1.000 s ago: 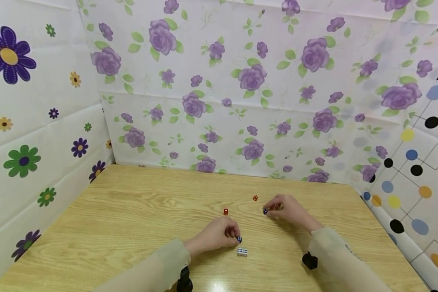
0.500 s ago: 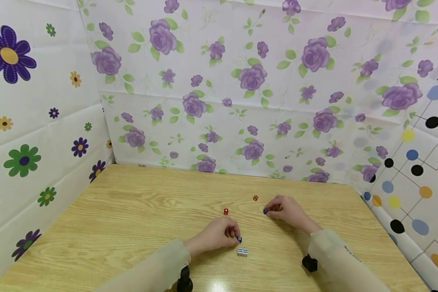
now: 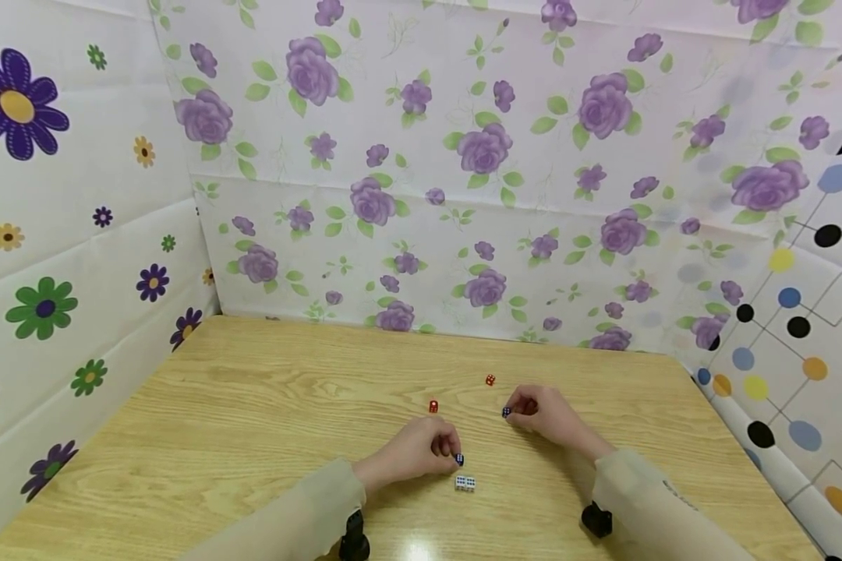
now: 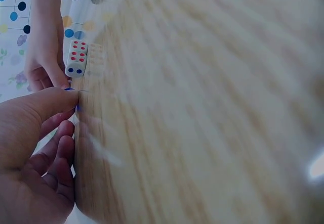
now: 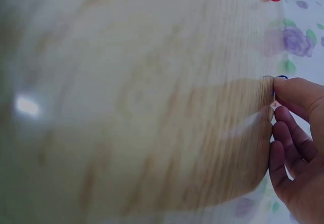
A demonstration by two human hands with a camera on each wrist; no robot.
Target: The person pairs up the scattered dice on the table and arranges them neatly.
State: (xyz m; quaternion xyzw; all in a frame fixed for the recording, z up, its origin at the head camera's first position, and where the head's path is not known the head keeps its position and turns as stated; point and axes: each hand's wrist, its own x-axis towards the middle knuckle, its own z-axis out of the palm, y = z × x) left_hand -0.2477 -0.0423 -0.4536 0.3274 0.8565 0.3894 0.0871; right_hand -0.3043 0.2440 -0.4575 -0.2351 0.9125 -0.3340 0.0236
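Observation:
Between thumb and fingers, my left hand (image 3: 415, 447) pinches a dark blue die (image 3: 459, 460) on the table. Two white dice (image 3: 465, 483) sit side by side just in front of it, towards me; in the left wrist view these white dice (image 4: 76, 61) show red and blue pips. Further right and back, my right hand (image 3: 550, 414) pinches another dark blue die (image 3: 506, 412). In both wrist views the thumb mostly hides the pinched die. One red die (image 3: 433, 406) lies beyond my left hand, and a second red die (image 3: 490, 380) lies beyond my right.
The wooden table (image 3: 288, 389) reaches back to a curtain with purple roses (image 3: 484, 148). Patterned cloths hang at the left (image 3: 91, 234) and right (image 3: 807, 351) sides. Black wrist cameras (image 3: 596, 520) are strapped under the sleeves.
My right hand has shifted slightly left and towards me, with the blue die in its pinch. The left hand and the other dice stay put.

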